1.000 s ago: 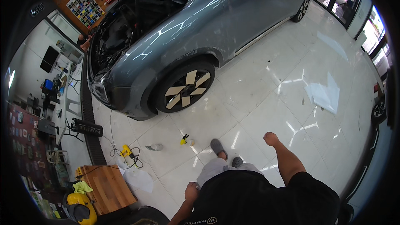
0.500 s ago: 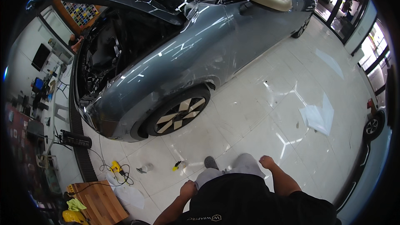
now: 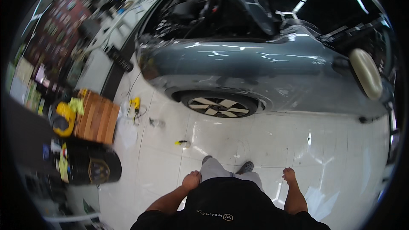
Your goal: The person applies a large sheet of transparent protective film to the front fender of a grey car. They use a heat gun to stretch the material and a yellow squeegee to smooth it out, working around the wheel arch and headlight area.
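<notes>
My left hand (image 3: 191, 179) hangs beside my left thigh, its fingers curled in and nothing visible in them. Out to the right, my right hand (image 3: 289, 175) hangs away from my body with its fingers loosely closed; I make out no object in it. Neither hand touches the blue-grey car (image 3: 264, 66) standing ahead of me. Its hood (image 3: 251, 2) is raised over a dark engine bay, and clear film lies crumpled near the windshield's base. The front wheel (image 3: 220, 106) has pale spokes, and a pale mirror cover (image 3: 366, 74) juts out on the right.
On the tiled floor are a yellow corded tool (image 3: 135, 103), a clear spray bottle (image 3: 156, 122) and a small yellow-and-black item (image 3: 181, 143). A wooden box (image 3: 98, 117), a yellow machine (image 3: 64, 118) and a black drum (image 3: 93, 165) stand left. White sheets (image 3: 319, 202) lie at lower right.
My view has turned left, so the car appears more side-on and the black drum has come into sight. My feet have shifted in a step. Both hands still hang at my sides.
</notes>
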A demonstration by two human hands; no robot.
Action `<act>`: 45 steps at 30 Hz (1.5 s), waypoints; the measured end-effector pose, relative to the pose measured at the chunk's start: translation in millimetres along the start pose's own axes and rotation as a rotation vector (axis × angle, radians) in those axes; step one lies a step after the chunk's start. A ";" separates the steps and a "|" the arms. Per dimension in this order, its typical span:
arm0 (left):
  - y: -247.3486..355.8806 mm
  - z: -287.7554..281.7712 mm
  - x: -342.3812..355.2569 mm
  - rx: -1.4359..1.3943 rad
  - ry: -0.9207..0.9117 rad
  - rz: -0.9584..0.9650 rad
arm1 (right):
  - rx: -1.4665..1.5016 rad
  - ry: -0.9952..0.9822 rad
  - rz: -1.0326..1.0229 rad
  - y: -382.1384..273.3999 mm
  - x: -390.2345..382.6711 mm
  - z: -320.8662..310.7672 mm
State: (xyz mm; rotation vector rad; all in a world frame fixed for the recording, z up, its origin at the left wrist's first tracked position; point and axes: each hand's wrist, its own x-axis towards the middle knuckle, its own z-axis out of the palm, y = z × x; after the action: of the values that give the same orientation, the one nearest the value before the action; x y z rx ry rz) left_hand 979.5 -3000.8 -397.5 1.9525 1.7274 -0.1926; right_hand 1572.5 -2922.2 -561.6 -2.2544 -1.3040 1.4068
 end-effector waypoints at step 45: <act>216.6 233.3 701.5 -1.064 0.734 -0.044 | 0.370 0.470 -0.355 -111.9 518.4 21.3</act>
State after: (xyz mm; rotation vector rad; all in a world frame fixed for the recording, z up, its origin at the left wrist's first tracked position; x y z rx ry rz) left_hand 1364.0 -2501.2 -840.2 1.1873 1.6827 1.2996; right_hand 1577.2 -2471.6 -842.1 -1.8392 -1.1043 0.8428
